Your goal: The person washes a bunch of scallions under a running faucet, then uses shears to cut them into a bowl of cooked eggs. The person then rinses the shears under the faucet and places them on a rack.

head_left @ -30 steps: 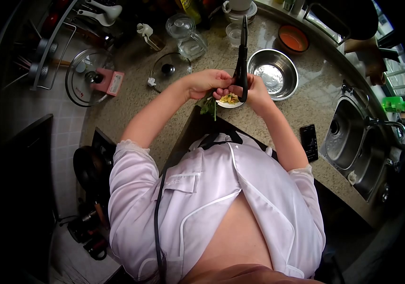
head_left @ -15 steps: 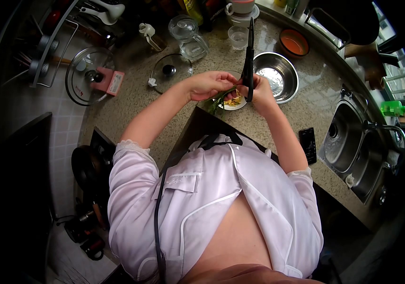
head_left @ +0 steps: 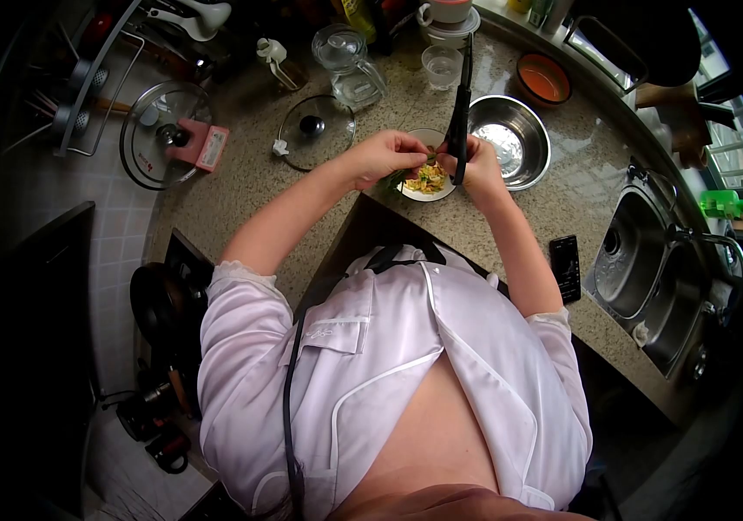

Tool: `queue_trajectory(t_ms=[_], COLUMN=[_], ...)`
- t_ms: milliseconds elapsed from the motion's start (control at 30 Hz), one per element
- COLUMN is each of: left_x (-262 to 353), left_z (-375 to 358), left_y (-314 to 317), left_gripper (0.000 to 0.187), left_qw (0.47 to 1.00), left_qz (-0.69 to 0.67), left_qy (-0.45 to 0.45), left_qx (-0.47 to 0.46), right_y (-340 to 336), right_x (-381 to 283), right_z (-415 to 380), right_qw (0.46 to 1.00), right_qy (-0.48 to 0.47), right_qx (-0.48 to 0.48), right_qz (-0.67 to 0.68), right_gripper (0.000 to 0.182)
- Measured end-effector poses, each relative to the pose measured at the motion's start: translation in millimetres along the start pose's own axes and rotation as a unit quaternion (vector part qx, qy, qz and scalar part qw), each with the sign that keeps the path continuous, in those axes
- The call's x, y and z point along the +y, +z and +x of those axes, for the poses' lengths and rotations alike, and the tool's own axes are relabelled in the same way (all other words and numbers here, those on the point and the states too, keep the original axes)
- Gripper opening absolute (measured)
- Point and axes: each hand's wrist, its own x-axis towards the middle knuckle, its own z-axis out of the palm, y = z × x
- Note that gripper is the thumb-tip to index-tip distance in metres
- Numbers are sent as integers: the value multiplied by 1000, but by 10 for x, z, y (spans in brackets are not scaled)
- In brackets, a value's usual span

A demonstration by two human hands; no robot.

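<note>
My left hand (head_left: pixel 380 160) is closed, pinching a small bunch of leafy green herbs (head_left: pixel 393 181) whose leaves hang down on its near side. My right hand (head_left: pixel 484 172) grips black-handled scissors (head_left: pixel 458 123), with their long dark blades pointing up and away from me. The fingertips of both hands meet at the stem end of the herbs. Below them stands a white dish (head_left: pixel 430 198) holding yellow shredded food (head_left: pixel 426 180) with green bits. My fingers hide part of the dish.
Right of the dish stands a steel bowl (head_left: pixel 541 165), with an orange-lined bowl (head_left: pixel 545 80) behind it. A glass lid (head_left: pixel 288 130), a glass pitcher (head_left: pixel 341 56) and a clear cup (head_left: pixel 441 68) are further back. A phone (head_left: pixel 565 267) lies near the double sink (head_left: pixel 623 256).
The herbs have turned and moved left, so more of the yellow food shows. My left hand's fingers have drawn together near the stem end, while the scissors stay in my right hand.
</note>
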Motion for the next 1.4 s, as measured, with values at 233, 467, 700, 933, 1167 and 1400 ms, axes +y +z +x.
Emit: queue_trajectory(t_ms=[233, 467, 700, 933, 1167, 1400], left_x=[-25, -97, -1, -69, -177, -219], left_z=[2, 12, 29, 124, 184, 154], left_y=[-51, -158, -122, -151, -118, -29], left_gripper=[14, 13, 11, 7, 7, 13], left_qw=[996, 984, 976, 982, 980, 968], left_qz=[50, 64, 69, 3, 3, 143], left_qy=[-27, -72, -68, -50, -58, -53], left_qx=[73, 151, 196, 183, 191, 200], right_y=[7, -54, -8, 31, 71, 70], right_x=[73, 348, 628, 630, 614, 632], right_z=[-32, -199, -590, -916, -971, -967], right_qw=[1000, 998, 988, 952, 949, 955], right_qy=[6, 55, 149, 228, 222, 225], right_qx=[-9, 11, -46, -172, -177, -154], right_qz=[5, 12, -16, 107, 134, 115], right_gripper=[21, 24, 31, 46, 51, 53])
